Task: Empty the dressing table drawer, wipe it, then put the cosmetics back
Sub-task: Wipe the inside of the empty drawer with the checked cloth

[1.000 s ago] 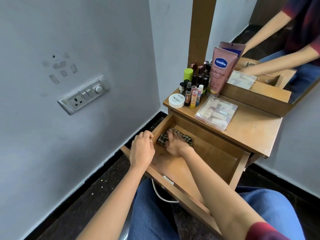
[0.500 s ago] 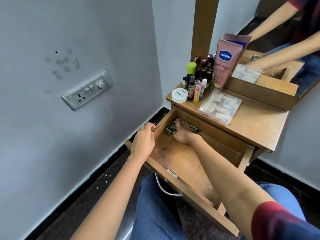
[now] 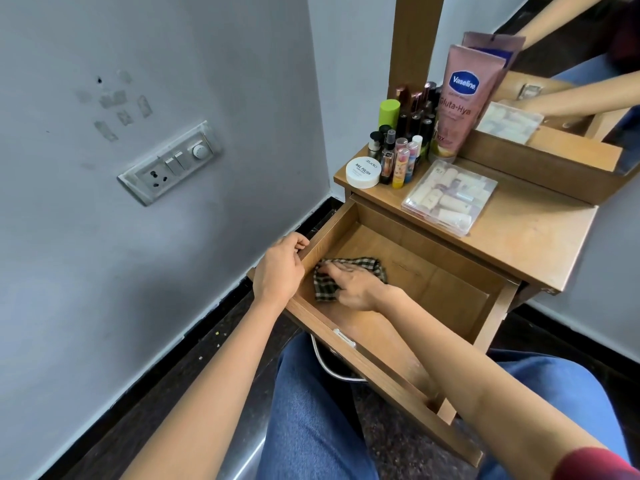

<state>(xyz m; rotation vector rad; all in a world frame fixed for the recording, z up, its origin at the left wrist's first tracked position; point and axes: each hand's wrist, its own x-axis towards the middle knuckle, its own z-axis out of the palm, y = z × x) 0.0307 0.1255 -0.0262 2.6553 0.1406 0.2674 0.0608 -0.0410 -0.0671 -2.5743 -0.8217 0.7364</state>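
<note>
Wooden tabletop (image 3: 526, 237) carries bottles (image 3: 403, 147), tube (image 3: 457, 102), clear box (image 3: 450, 197).

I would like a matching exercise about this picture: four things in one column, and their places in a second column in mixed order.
Things
1. checked cloth
2. clear plastic box
3. white round jar
4. left hand

Places
A. on the tabletop, at its front left corner
B. gripping the left side wall of the drawer
C. inside the drawer, under the right hand
D. on the tabletop, right of the small bottles

Pairs: 1-C, 2-D, 3-A, 4-B
</note>
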